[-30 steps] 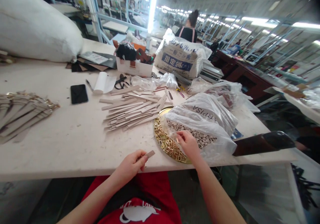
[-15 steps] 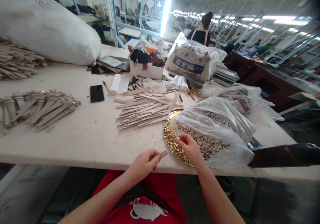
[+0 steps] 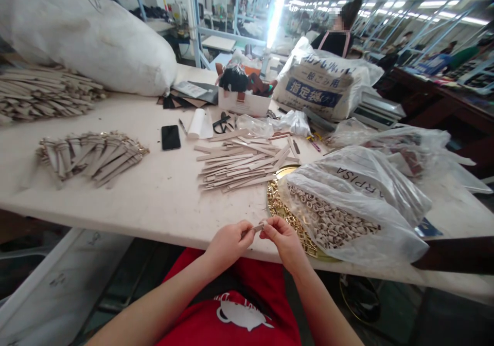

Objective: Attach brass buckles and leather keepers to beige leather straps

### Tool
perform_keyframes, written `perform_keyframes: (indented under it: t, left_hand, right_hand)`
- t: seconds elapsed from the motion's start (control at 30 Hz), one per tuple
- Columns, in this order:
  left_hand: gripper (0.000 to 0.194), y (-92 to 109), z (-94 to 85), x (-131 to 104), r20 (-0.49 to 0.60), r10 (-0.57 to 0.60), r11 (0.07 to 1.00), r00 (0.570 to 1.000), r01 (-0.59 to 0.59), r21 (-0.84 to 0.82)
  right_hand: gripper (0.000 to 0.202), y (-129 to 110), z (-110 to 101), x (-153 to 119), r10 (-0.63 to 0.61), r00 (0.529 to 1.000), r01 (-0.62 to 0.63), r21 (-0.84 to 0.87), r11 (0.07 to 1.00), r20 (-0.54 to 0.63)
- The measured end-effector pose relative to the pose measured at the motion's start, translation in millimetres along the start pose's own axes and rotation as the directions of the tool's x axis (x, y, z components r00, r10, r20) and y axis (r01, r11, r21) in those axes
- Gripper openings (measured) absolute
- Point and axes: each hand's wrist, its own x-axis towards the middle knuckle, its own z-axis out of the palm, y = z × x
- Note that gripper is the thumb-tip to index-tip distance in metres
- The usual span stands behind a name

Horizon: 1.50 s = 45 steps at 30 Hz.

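My left hand (image 3: 231,242) is closed on a beige strap (image 3: 258,228), whose short end sticks out past the thumb. Against that end, my right hand (image 3: 283,239) pinches a small pale strap loop (image 3: 264,222), partly covered by the fingertips. Both hands meet just above the table's front edge. Right of them, gold buckles (image 3: 275,202) lie on a round golden tray (image 3: 288,169). Several beige loops (image 3: 328,220) rest in an open clear plastic bag (image 3: 370,181) over the tray. Beyond the hands lies a heap of loose straps (image 3: 235,168).
Straps with gold hardware (image 3: 100,156) are fanned out at left, near a phone (image 3: 171,138). A larger strap pile (image 3: 42,93) and a big white sack (image 3: 100,42) sit behind. Farther back stand a white box (image 3: 243,103) and a printed bag (image 3: 316,86). A person (image 3: 335,40) is beyond.
My right hand has moved left from the tray and bag to the strap end, bringing a small loop. My left hand still holds the strap. The view has shifted left.
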Motion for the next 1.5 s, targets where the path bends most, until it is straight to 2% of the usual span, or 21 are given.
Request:
perform_keyframes:
  t: [0.1, 0.17, 0.3, 0.4, 0.47, 0.63, 0.73, 0.8, 0.97, 1.13, 1.3, 1.5]
  left_hand:
    - [0.025, 1, -2.5, 1, 0.043, 0.003, 0.996, 0.999, -0.006, 0.092]
    - [0.025, 3, -3.3, 2, 0.068, 0.013, 0.994, 0.998, -0.020, 0.106]
    - [0.023, 6, -2.1, -1, 0.097, 0.028, 0.999, 0.995, -0.030, 0.015]
    - [0.017, 3, -1.7, -4, 0.118, -0.010, 0.991, 0.993, 0.026, -0.134]
    - [0.024, -2, -1.4, -5, 0.133, -0.030, 0.972, 0.991, 0.060, -0.226]
    - [0.018, -10, 2.7, -2, 0.046, -0.071, 0.923, 0.996, 0.083, -0.377]
    - [0.015, -9, 4.2, -2, 0.061, -0.086, 0.896, 0.994, 0.105, -0.431]
    - [0.014, -8, 3.7, -3, 0.064, -0.091, 0.898, 0.994, 0.110, -0.426]
    - [0.013, -9, 2.3, -5, 0.043, -0.121, 0.946, 0.992, 0.128, -0.297]
    - [0.017, -11, 1.4, -5, 0.048, -0.179, 0.976, 0.983, 0.184, -0.118]
    - [0.016, -10, 3.5, -6, 0.063, -0.144, 0.985, 0.988, 0.149, -0.088]
    - [0.017, -10, 5.1, -6, 0.080, -0.132, 0.987, 0.988, 0.139, -0.086]
  right_hand:
    - [0.020, -2, -2, -4, -0.093, 0.995, 0.096, -0.189, 0.977, 0.030]
    - [0.020, -2, 0, -6, -0.113, 0.993, 0.117, -0.220, 0.968, 0.034]
    - [0.026, 2, 2, -6, -0.016, 0.998, 0.022, -0.124, 0.992, 0.055]
    - [0.025, 8, 2, -6, 0.051, 0.998, -0.049, -0.077, 0.996, 0.028]
    - [0.025, 10, 3, -8, 0.074, 0.997, -0.074, -0.046, 0.996, 0.002]
    - [0.036, 9, 14, -18, 0.060, 0.995, -0.070, 0.124, 0.990, 0.086]
    - [0.035, 9, 21, -21, 0.070, 0.995, -0.080, 0.161, 0.984, 0.067]
    - [0.027, 12, 23, -21, 0.108, 0.992, -0.115, 0.135, 0.984, 0.058]
    - [0.033, 24, 20, -21, 0.238, 0.955, -0.263, 0.137, 0.955, 0.180]
    - [0.028, 25, 16, -20, 0.271, 0.939, -0.316, 0.226, 0.922, 0.211]
    - [0.030, 24, 14, -19, 0.367, 0.871, -0.465, 0.306, 0.831, 0.327]
    - [0.024, 25, 13, -20, 0.369, 0.866, -0.476, 0.335, 0.813, 0.337]
